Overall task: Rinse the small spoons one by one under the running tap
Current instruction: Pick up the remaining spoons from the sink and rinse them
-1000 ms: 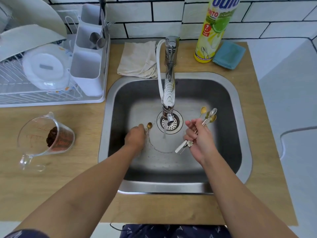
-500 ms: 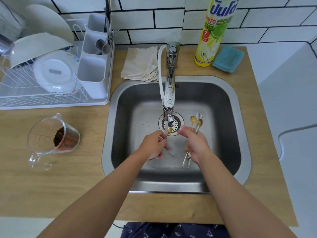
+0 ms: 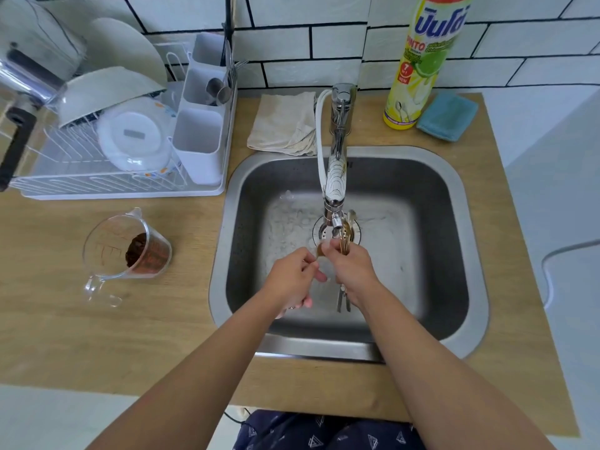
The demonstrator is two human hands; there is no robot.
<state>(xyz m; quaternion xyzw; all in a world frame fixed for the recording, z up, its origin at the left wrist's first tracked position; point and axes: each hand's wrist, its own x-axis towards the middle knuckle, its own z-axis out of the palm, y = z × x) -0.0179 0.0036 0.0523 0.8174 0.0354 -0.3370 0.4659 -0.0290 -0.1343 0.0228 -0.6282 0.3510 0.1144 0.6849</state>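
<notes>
Both hands have drawn together since a moment ago and now meet just below the tap spout, over the drain of the sink. In the left hand, fingers curl round the handle of a single small spoon, whose golden bowl pokes out at the fingertips, touching the right hand. That right hand is clamped on a bundle of spoons; their bowls stick up beyond its knuckles, right at the spout, and their handles hang out below the wrist. Water spreads over the sink floor beyond the left hand. Well off to the left hand's side, a measuring jug with dark brown contents stands on the wooden counter, and farther back sits a dish rack.
</notes>
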